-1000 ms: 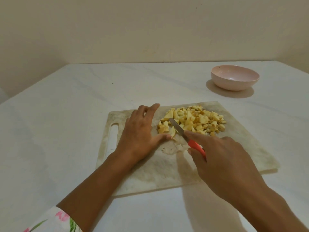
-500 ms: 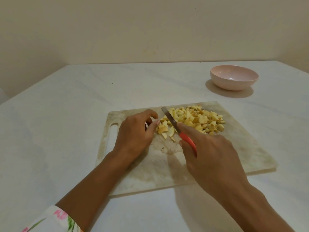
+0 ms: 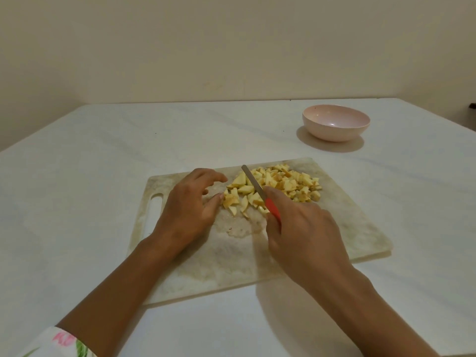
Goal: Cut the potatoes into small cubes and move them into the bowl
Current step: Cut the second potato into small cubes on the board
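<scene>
Dicing seems the step in hand: right hand (image 3: 306, 235) grips red-handled steel knife (image 3: 255, 186), blade across pale yellow potato pieces (image 3: 283, 184) on worn white plastic board (image 3: 347, 228), left hand (image 3: 190, 210) loose beside them, holding nothing; next prob finer cuts, then shifting all to far round pink bowl (image 3: 336, 130)

A white table (image 3: 103, 155) carries a cutting board (image 3: 347, 222) and a pink bowl (image 3: 336, 124).

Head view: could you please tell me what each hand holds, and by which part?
The right hand holds the knife by its red handle. The left hand holds nothing, loosely curled beside the potato pieces.
</scene>
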